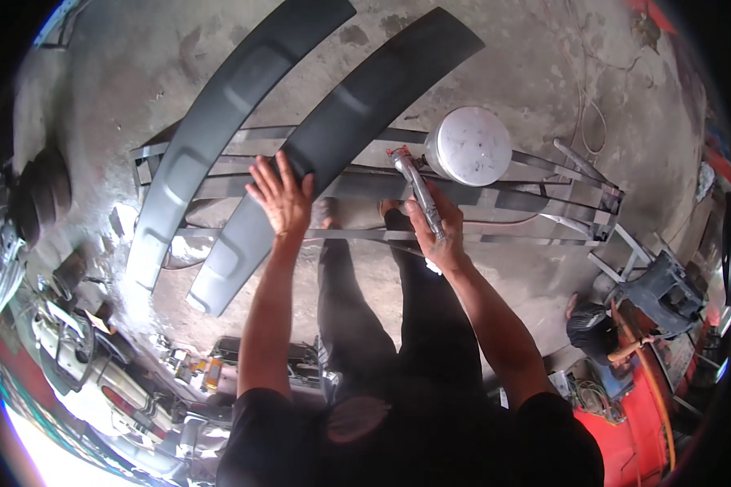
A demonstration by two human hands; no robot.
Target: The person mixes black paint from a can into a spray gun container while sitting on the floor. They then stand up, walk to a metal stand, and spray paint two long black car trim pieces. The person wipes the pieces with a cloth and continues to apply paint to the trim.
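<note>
Bare, stained concrete floor point(528, 65) fills most of the view, and across its middle a long, low metal frame point(536, 203) of dark rails runs from 9 o'clock to 3 o'clock. Two long, curved grey panels lie slantwise over the rails: the outer panel point(219, 105) at 10 to 11 o'clock, and the inner panel point(365, 97) nearer the middle, at about 11 o'clock. A white, round-topped pot point(469, 146) sits between 1 and 2 o'clock, just beside a silver tool point(418, 191) shaped like a spray gun; the two seem joined, though the join is partly hidden. The right hand point(448, 231) is wrapped around the tool's lower part. The left hand point(283, 199) is spread wide over the left edge of the inner panel, apparently resting on it, though firm contact cannot be confirmed. Uneven pressure from that palm could make the panel slide or tip on the narrow rails, fingers might smudge its surface, and a tilt of the wrist could let the pot leak or knock the panel. The inner panel's long axis runs from between 1 and 2 o'clock to between 7 and 8, bowing gently; the tool's reddish head points to 11 o'clock, its tail to 5
</note>
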